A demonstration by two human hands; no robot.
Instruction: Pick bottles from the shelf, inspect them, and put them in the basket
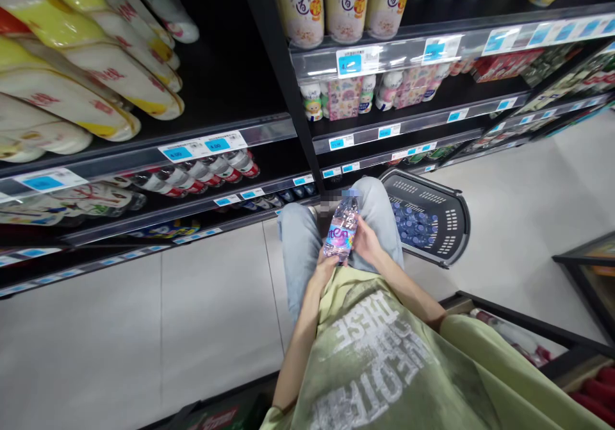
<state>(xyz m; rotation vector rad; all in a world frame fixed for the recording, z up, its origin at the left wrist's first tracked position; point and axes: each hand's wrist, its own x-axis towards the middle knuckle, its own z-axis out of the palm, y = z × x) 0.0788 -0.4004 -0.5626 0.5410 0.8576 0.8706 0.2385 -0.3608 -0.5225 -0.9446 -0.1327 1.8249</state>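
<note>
A clear plastic drink bottle [341,228] with a blue cap and a blue-and-purple label is tilted above my lap. My left hand [327,264] is closed around its base. Against the bottle's right side, my right hand [368,243] grips it too, with some fingers hidden behind it. Just right of my knee, a dark shopping basket [451,222] rests on the floor with several small blue-capped bottles [416,225] inside.
Shelves with price tags [349,65] rise in front, holding tall cans [346,7] and small bottles [313,103]. Slanted rows of yellow-and-white bottles [96,71] fill the left shelf. Pale floor tiles [216,295] lie below. A dark-framed display [519,334] stands behind me at right.
</note>
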